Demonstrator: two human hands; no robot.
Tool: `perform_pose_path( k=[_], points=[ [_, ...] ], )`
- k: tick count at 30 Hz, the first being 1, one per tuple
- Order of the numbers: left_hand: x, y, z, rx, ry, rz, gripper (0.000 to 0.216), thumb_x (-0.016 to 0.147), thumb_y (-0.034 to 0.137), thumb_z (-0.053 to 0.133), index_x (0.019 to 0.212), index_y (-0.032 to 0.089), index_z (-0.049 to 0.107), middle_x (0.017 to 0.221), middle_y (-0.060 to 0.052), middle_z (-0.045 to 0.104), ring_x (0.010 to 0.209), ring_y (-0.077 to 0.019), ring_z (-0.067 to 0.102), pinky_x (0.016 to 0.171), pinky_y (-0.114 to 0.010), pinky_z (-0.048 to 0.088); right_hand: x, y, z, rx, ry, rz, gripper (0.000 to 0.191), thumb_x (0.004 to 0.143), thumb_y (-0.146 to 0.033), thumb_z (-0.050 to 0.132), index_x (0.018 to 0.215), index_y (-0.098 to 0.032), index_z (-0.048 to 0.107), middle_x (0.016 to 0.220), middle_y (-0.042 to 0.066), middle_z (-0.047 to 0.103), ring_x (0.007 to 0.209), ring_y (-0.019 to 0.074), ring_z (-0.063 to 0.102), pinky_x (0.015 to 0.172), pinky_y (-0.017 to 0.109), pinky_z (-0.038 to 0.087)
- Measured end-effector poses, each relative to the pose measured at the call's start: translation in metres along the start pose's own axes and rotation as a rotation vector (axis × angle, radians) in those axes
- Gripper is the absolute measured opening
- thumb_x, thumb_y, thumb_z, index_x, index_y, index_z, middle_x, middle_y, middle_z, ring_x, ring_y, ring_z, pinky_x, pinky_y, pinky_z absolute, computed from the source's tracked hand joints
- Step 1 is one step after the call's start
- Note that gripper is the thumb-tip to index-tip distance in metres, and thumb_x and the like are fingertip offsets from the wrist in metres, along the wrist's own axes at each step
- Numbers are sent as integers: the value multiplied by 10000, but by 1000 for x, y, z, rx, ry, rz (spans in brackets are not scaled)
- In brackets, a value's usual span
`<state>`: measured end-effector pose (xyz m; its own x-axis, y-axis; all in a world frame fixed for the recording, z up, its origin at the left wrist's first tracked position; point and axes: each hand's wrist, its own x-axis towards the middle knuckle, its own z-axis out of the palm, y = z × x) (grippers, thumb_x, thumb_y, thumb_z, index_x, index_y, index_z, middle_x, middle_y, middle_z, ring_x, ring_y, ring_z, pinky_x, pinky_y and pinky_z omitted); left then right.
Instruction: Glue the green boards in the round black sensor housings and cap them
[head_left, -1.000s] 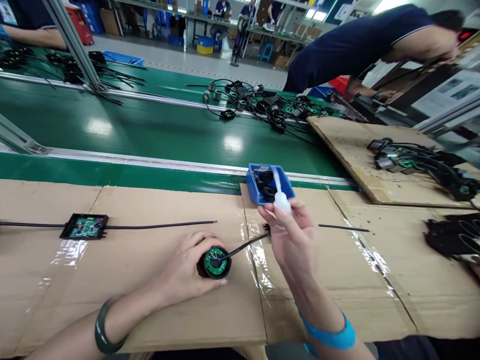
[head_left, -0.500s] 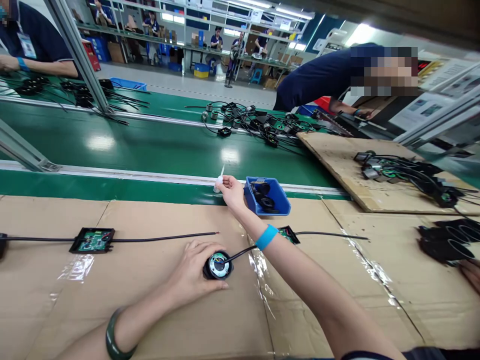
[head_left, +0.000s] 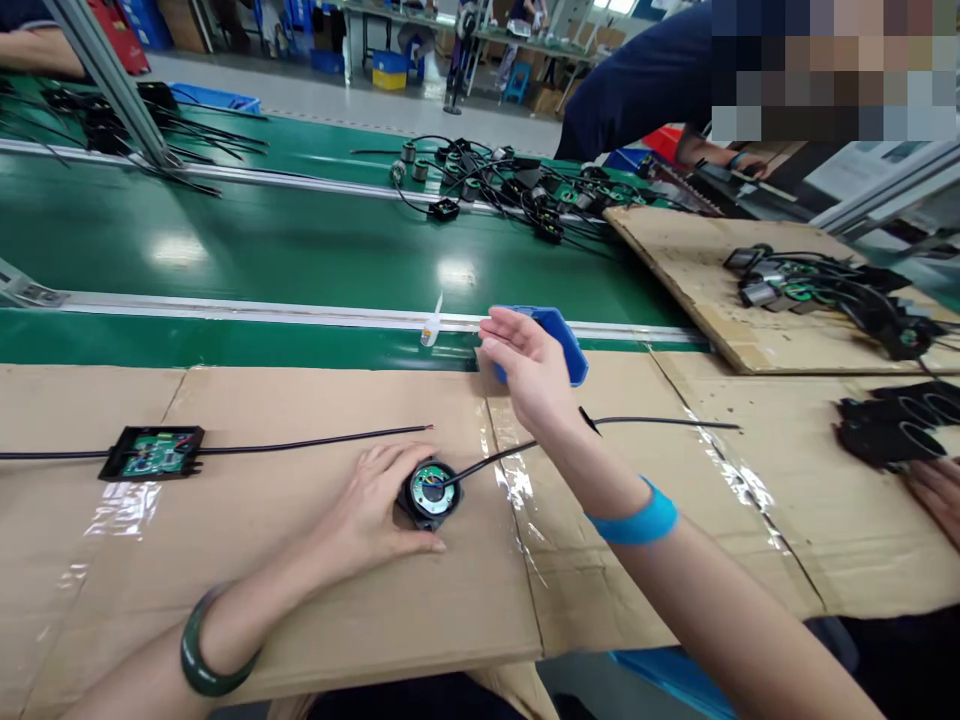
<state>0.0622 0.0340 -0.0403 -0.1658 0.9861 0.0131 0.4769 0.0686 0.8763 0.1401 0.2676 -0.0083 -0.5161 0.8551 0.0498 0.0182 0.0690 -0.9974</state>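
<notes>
My left hand (head_left: 382,495) is wrapped around a round black housing (head_left: 431,492) with a white ring and coloured wires inside, standing on the cardboard. A black cable (head_left: 491,458) runs from it to the right, beneath my right wrist. My right hand (head_left: 529,365) is raised with fingers stretched out and nothing in it, in front of a blue bin (head_left: 564,345) that it partly hides. Left of that hand, a small white dropper bottle (head_left: 430,328) with a thin nozzle stands by the metal rail.
A black case with a green circuit board (head_left: 154,453) lies at left with its cable. Wired parts (head_left: 517,190) are heaped beyond the green belt (head_left: 315,250). At right, a cardboard sheet (head_left: 690,290) bears more wired parts. Another person's hand (head_left: 937,490) touches black ringed parts (head_left: 889,430).
My right hand has let go of the dropper bottle and moved right, to the blue bin. My left hand still holds the round housing. The view has tipped downward.
</notes>
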Motion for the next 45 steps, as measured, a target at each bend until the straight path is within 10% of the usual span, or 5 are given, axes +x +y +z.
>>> perform_pose_path(
  k=[12, 21, 32, 36, 45],
  points=[
    [123, -13, -60, 343, 272, -199, 268, 775, 325, 617, 996, 180, 667, 1025, -68, 691, 943, -230, 610, 796, -342, 465, -126, 3, -104, -277, -43, -260, 207, 916, -181, 608, 1115, -224, 643, 981, 39, 660, 884, 120, 640, 812, 248, 556],
    [103, 42, -55, 406, 420, -91, 280, 868, 460, 555, 835, 190, 626, 893, -53, 655, 820, -198, 585, 570, -241, 418, -68, -3, -155, -810, -192, -498, 142, 964, -179, 493, 989, -179, 633, 902, 58, 666, 800, 150, 654, 713, 267, 536],
    [12, 66, -44, 254, 565, 18, 215, 917, 431, 592, 882, 221, 624, 1070, -79, 622, 1018, -204, 620, 504, -153, 486, 63, -11, -80, -1257, -414, -306, 89, 851, -176, 685, 889, -106, 647, 975, 68, 671, 855, 167, 636, 790, 326, 514],
    [-6, 60, -56, 307, 517, 49, 176, 934, 383, 584, 1005, 231, 638, 1139, -98, 610, 1065, -226, 620, 434, -129, 481, 41, -27, -82, -1172, -349, -327, 46, 878, -144, 596, 872, -111, 627, 891, 97, 680, 808, 197, 637, 736, 319, 477],
    [6, 60, -39, 610, 124, 609, 712, 973, 177, 537, 1580, 235, 169, 1493, -178, 429, 1347, -270, 483, 1079, -396, 480, -91, -65, -26, -464, -601, -403, 147, 919, -176, 498, 842, -175, 623, 725, 2, 664, 629, 113, 594, 551, 208, 427]
  ],
)
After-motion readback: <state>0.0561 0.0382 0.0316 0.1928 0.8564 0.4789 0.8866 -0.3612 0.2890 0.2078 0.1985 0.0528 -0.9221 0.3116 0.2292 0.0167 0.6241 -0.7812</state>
